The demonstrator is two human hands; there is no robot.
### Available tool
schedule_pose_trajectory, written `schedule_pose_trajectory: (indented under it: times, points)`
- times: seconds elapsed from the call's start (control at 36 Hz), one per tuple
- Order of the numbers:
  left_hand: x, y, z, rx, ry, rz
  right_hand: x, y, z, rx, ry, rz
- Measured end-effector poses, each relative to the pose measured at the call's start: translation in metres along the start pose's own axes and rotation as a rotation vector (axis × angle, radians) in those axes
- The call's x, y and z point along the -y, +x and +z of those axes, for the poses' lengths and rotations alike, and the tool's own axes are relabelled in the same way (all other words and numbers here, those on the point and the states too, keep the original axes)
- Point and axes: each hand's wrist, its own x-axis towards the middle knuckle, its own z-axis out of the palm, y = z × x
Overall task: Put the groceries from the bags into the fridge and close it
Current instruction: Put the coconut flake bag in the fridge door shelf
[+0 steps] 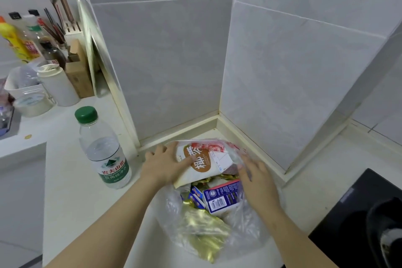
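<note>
Left hand [165, 165]: reaches into the mouth of the plastic bag [245, 222] and grips the pouch [202, 165] by its left edge.
Left fingers [160, 149]: spread and only slightly bent, lying behind and along the pouch's far-left side; the thumb lies across its printed front, so the pouch is pinched between thumb and fingers.
Pouch: white with a brown label, tilted, its upper part past the left fingertips and its lower corner under the left palm; it lies on top of the other groceries in the bag.
Right hand [258, 180]: loose, holding nothing.
Right fingers [250, 169]: nearly straight, motion-blurred, resting on the clear film at the bag's right side, just right of the pouch.
Carton [221, 198]: blue and white, in the bag, just below and left of the right fingers.
Gold foil packets [202, 230]: in the bag, nearer the wrists, between the two forearms.
Water bottle [104, 150]: upright with a green cap, on the countertop [71, 180] left of the left fingers, apart from them.
Cooktop [356, 213]: black, to the right of the right hand.
</note>
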Motion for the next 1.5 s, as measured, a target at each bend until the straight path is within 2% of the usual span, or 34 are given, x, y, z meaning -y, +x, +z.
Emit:
schedule_pose_trajectory:
  times: [0.11,0.17,0.22,0.31,0.39,0.53,0.69,0.86,0.97,1.11,1.17,1.25,1.36,1.5]
  points:
    - [0.000,0.000,0.003,-0.056,0.085,-0.034,0.003,0.008,-0.006,-0.071,-0.186,0.026]
    - [0.002,0.005,0.004,-0.106,0.064,-0.001,0.003,0.014,-0.005,-0.071,-0.193,0.026]
    - [0.007,0.012,0.007,-0.114,-0.037,0.076,0.003,0.019,-0.004,-0.043,-0.091,0.051]
    - [0.014,0.021,0.010,-0.052,-0.208,0.146,0.006,0.024,-0.002,0.067,0.138,0.193]
    - [0.020,0.026,0.011,0.017,-0.408,0.056,0.005,0.032,-0.002,0.110,0.267,0.270]
    - [0.021,0.040,0.013,0.063,-0.592,-0.110,0.003,0.046,0.006,0.054,0.337,0.381]
    - [0.013,0.051,0.012,-0.018,-0.554,-0.235,0.005,0.060,0.012,-0.095,0.135,0.387]
    - [0.018,0.040,0.014,-0.068,-0.528,-0.136,0.001,0.061,0.011,-0.079,-0.092,0.331]
    - [0.033,0.025,0.017,-0.077,-0.656,-0.027,-0.007,0.056,0.008,-0.051,-0.108,0.299]
    - [0.043,0.006,0.013,-0.142,-0.897,-0.053,-0.014,0.039,0.004,0.024,-0.084,0.324]
    - [0.041,0.002,0.011,-0.143,-0.870,-0.055,-0.016,0.031,0.001,0.067,-0.098,0.343]
    - [0.033,-0.006,0.011,-0.194,-0.680,0.015,-0.019,0.024,-0.003,0.069,-0.106,0.341]
    - [0.029,-0.022,0.015,-0.421,-0.199,0.209,-0.016,0.005,-0.004,0.007,-0.023,0.225]
    - [0.029,-0.040,0.022,-0.776,-0.141,0.471,-0.015,-0.027,-0.010,-0.141,-0.250,-0.034]
